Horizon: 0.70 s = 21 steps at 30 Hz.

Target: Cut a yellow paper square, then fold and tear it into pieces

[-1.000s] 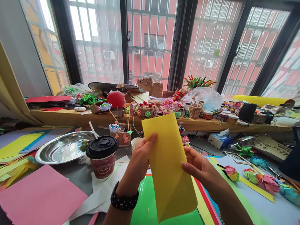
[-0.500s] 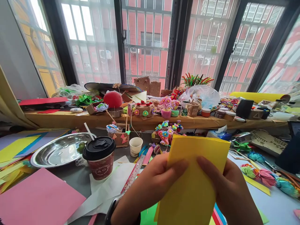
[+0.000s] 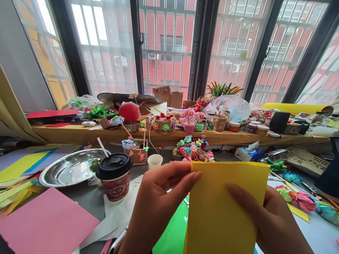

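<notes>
Both hands pinch the yellow paper (image 3: 222,211) upright: left hand (image 3: 156,201) at its left edge, right hand (image 3: 267,218) at its right.

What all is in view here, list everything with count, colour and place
yellow paper: one, yellow, held up at front centre
cup: one, red with black lid and white straw, left of centre
tray: one, silver, left, behind the cup
pink sheet: one, pink, front left
green sheet: one, green, under the hands
small cup: one, white, centre
paper flowers: one bunch, mixed colours, behind the yellow paper
tissue box: one, blue and white, right
sill: one, wooden, crowded with crafts
left hand: fingers pinch the paper's left edge
right hand: fingers grip its right side
</notes>
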{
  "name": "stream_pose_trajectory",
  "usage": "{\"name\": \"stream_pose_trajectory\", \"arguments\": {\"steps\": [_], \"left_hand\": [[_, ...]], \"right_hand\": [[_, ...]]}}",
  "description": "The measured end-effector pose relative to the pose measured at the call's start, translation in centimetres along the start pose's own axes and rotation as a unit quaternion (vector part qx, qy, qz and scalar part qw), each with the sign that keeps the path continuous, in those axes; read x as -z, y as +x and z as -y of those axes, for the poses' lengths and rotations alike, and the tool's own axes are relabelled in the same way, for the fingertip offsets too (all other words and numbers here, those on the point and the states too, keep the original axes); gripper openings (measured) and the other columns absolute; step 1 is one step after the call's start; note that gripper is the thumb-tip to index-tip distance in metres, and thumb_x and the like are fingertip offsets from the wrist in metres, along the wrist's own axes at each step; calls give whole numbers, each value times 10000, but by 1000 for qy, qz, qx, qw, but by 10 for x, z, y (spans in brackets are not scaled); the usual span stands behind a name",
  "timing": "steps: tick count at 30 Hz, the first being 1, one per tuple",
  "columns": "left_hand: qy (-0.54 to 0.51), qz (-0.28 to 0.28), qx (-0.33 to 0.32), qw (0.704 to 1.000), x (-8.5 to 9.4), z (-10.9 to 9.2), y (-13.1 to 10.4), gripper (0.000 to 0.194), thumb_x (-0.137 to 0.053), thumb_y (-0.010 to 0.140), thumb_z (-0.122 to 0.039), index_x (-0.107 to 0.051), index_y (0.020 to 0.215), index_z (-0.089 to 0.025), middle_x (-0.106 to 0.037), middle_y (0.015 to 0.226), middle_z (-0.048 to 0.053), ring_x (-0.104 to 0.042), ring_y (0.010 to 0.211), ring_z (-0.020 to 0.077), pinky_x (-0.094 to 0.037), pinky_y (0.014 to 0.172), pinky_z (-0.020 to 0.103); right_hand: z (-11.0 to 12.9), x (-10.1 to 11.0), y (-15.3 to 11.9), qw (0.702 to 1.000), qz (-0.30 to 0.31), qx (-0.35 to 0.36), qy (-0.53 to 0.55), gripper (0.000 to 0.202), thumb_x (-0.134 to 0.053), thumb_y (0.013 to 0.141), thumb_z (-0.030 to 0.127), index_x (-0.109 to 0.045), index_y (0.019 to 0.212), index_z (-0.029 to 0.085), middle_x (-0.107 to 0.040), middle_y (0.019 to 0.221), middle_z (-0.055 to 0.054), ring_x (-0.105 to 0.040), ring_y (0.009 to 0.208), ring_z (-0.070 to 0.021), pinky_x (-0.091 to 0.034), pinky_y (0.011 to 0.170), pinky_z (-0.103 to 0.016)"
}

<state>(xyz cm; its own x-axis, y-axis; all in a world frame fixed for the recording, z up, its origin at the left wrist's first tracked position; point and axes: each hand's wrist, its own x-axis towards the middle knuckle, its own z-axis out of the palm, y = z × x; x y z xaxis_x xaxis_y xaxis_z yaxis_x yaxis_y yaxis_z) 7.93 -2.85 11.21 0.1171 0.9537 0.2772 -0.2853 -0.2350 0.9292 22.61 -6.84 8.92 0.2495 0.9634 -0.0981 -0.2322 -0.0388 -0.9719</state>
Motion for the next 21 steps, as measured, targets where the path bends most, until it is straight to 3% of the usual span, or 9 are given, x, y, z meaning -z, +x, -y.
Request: {"name": "stream_pose_trajectory", "arguments": {"steps": [4, 9, 15, 21], "left_hand": [[-6, 46, 5, 999, 4, 3, 2, 101, -682, 613, -116, -712, 655, -202, -697, 645, -11, -647, 630, 143, -509, 537, 119], [-12, 56, 2, 998, 6, 4, 3, 80, -680, 623, -139, -710, 667, -198, -705, 688, 5, -654, 654, 174, -533, 565, 167], [-7, 44, -4, 999, 4, 0, 0, 92, -684, 608, -120, -708, 638, -203, -698, 641, -9, -646, 605, 146, -515, 512, 129], [-13, -8, -11, 1000, -4, -6, -8, 140, -652, 618, -66, -699, 593, -195, -674, 571, -32, -631, 561, 114, -488, 485, 93]], "right_hand": [[-2, 2, 0, 1000, 4, -11, 9, 291, -724, 518, 424, -691, 714, 212, -702, 650, -64, -647, 566, -273, -527, 452, -299], [-3, 3, 1, 1000, 13, -8, 0, 281, -712, 533, 424, -694, 716, 212, -703, 650, -67, -646, 560, -278, -528, 447, -305], [-7, 8, 1, 999, 31, -2, 10, 251, -707, 554, 413, -692, 707, 214, -698, 622, -66, -642, 511, -252, -523, 419, -282], [-11, 12, 6, 999, 42, -8, 20, 234, -706, 565, 407, -693, 704, 219, -695, 606, -55, -645, 509, -238, -519, 412, -256]]}}
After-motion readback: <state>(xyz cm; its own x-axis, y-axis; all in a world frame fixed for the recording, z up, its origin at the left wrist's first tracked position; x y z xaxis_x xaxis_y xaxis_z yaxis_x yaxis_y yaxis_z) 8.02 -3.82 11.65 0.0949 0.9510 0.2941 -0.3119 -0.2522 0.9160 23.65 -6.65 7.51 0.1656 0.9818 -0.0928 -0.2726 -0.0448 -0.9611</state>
